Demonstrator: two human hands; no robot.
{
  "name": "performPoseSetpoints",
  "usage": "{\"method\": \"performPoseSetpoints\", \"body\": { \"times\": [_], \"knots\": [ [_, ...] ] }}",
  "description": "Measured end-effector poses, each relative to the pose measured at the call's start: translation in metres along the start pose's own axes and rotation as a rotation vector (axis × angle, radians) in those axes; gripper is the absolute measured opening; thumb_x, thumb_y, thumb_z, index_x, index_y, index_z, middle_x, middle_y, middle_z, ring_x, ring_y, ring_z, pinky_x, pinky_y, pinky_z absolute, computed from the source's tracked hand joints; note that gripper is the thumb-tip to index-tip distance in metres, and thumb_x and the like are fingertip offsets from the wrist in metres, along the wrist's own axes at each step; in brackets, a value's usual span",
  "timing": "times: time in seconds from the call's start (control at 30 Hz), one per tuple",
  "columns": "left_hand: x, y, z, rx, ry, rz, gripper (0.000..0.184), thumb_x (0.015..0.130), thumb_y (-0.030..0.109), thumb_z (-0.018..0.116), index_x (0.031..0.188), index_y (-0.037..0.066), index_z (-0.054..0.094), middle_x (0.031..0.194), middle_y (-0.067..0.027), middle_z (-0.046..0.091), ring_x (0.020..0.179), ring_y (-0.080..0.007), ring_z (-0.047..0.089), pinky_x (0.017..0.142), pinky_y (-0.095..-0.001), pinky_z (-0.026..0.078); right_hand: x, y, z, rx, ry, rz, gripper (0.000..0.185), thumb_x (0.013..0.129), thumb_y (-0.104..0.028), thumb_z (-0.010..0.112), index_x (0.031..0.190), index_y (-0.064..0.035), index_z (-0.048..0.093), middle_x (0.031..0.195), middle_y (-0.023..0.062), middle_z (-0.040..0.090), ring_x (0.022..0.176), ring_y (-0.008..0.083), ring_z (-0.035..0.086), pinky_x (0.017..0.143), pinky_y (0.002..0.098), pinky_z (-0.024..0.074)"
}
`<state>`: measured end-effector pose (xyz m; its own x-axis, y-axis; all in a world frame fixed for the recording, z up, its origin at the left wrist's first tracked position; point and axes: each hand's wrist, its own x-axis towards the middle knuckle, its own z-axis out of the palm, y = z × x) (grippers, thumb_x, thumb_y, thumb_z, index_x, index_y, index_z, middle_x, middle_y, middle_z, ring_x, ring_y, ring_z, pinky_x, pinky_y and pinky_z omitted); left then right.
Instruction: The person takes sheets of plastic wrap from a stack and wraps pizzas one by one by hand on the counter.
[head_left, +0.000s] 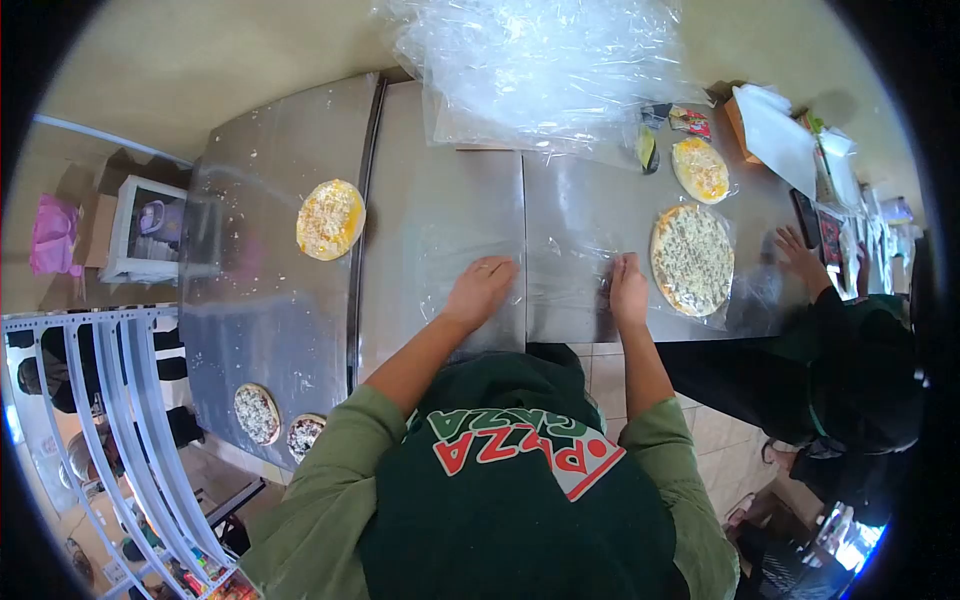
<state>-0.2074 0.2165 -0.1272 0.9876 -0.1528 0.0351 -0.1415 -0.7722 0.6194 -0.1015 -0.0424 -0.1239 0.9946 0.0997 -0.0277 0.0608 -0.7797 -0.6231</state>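
A clear plastic bag (565,265) lies nearly flat on the steel table between my hands. My left hand (483,288) is closed at its left side, fingers bent down onto the plastic. At the bag's right side my right hand (628,290) is closed in a pinch on its edge. Just right of that hand sits a large topped pizza (692,260) in clear wrap, with a smaller yellow-topped pizza (701,170) behind it. Another cheese-topped pizza (330,220) rests unwrapped on the left table section.
A big pile of clear bags (540,70) covers the back. Two small pizzas (257,414) lie at the front left. A co-worker's hand (802,255) rests on the table at right, near a dark phone (806,218). A metal rack (150,440) stands at left.
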Motion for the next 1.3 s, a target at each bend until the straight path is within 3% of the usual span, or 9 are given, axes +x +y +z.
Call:
{"method": "performPoseSetpoints", "body": {
  "times": [0.2,0.4,0.53,0.67,0.73,0.83,1.0,1.13,1.3],
  "knots": [
    [0.020,0.040,-0.029,0.468,-0.472,-0.317,0.109,0.056,0.061,0.069,0.142,0.023,0.012,0.148,-0.0116,-0.001,0.136,-0.0333,0.005,0.096,-0.0672,0.015,0.018,0.019,-0.028,-0.233,-0.056,-0.064,0.018,0.088,-0.023,0.047,0.103,-0.0128,0.047,0.088,0.0209,0.059,0.071,0.0400,0.059,0.060,0.0489,0.0446],
    [0.021,0.038,-0.022,0.435,-0.321,-0.355,0.115,0.049,0.064,0.070,0.141,0.022,0.015,0.148,-0.0115,0.002,0.135,-0.0352,0.006,0.096,-0.0674,0.014,0.022,0.001,-0.041,-0.626,0.300,-0.451,0.048,0.079,-0.020,0.057,0.125,-0.0231,0.044,0.111,0.0096,0.050,0.093,0.0262,0.051,0.077,0.0377,0.0438],
    [0.009,0.005,0.028,0.383,0.016,-0.101,0.114,0.051,0.060,0.072,0.141,0.020,0.016,0.148,-0.0099,0.003,0.135,-0.0335,0.007,0.096,-0.0676,0.014,0.007,-0.021,-0.027,-0.271,-0.475,-0.493,0.078,0.063,-0.024,0.074,0.132,-0.0257,0.037,0.127,0.0122,0.042,0.113,0.0317,0.043,0.086,0.0450,0.0402],
    [0.009,0.033,0.001,0.360,-0.261,-0.247,0.119,0.048,0.058,0.074,0.141,0.018,0.013,0.148,-0.0082,0.005,0.135,-0.0340,0.008,0.095,-0.0691,0.015,0.012,-0.028,-0.044,-0.533,-0.657,-0.491,0.110,0.044,-0.028,0.083,0.138,-0.0206,0.026,0.145,0.0176,0.015,0.133,0.0369,0.016,0.099,0.0479,0.0304],
    [0.010,0.049,-0.022,0.380,-0.393,-0.304,0.123,0.045,0.056,0.077,0.142,0.018,0.011,0.148,-0.0090,0.004,0.135,-0.0346,0.006,0.094,-0.0707,0.015,0.018,-0.023,-0.041,-0.474,-0.697,-0.555,0.115,0.039,-0.022,0.084,0.138,-0.0223,0.025,0.144,0.0207,0.013,0.132,0.0381,0.018,0.098,0.0560,0.0289],
    [-0.003,0.051,-0.037,0.358,-0.369,-0.332,0.121,0.048,0.051,0.078,0.142,0.018,0.010,0.148,-0.0137,0.003,0.134,-0.0365,0.007,0.096,-0.0675,0.018,0.024,-0.015,-0.030,-0.606,-0.708,-0.585,0.119,0.038,-0.016,0.083,0.139,-0.0206,0.020,0.142,0.0235,0.017,0.131,0.0400,0.019,0.100,0.0488,0.0312],
    [-0.124,0.039,-0.064,0.165,0.468,-0.467,0.068,0.070,0.030,0.071,0.127,0.012,0.039,0.131,-0.0178,0.035,0.121,-0.0357,0.035,0.096,-0.0439,0.034,0.015,-0.035,-0.045,-0.543,-0.713,-0.594,0.113,0.042,0.000,0.079,0.138,-0.0194,0.024,0.141,0.0232,0.019,0.128,0.0383,0.024,0.105,0.0401,0.0265],
    [-0.261,0.070,-0.086,0.066,0.969,-0.952,0.030,0.076,0.012,0.066,0.102,0.007,0.052,0.103,-0.0103,0.051,0.093,-0.0247,0.051,0.078,-0.0345,0.043,0.033,-0.025,-0.043,-0.341,-0.785,-0.582,0.083,0.057,-0.001,0.070,0.132,-0.0127,0.034,0.136,0.0210,0.027,0.125,0.0364,0.028,0.104,0.0403,0.0267],
    [-0.387,0.077,-0.062,-0.797,2.011,-1.675,0.052,0.086,0.052,0.046,0.110,0.006,0.042,0.102,-0.0085,0.049,0.093,-0.0194,0.047,0.074,-0.0413,0.041,0.069,-0.001,-0.030,-0.328,-0.774,-0.567,0.047,0.068,-0.003,0.056,0.114,-0.0024,0.047,0.125,0.0182,0.038,0.120,0.0334,0.034,0.102,0.0403,0.0275]
  ]
}}
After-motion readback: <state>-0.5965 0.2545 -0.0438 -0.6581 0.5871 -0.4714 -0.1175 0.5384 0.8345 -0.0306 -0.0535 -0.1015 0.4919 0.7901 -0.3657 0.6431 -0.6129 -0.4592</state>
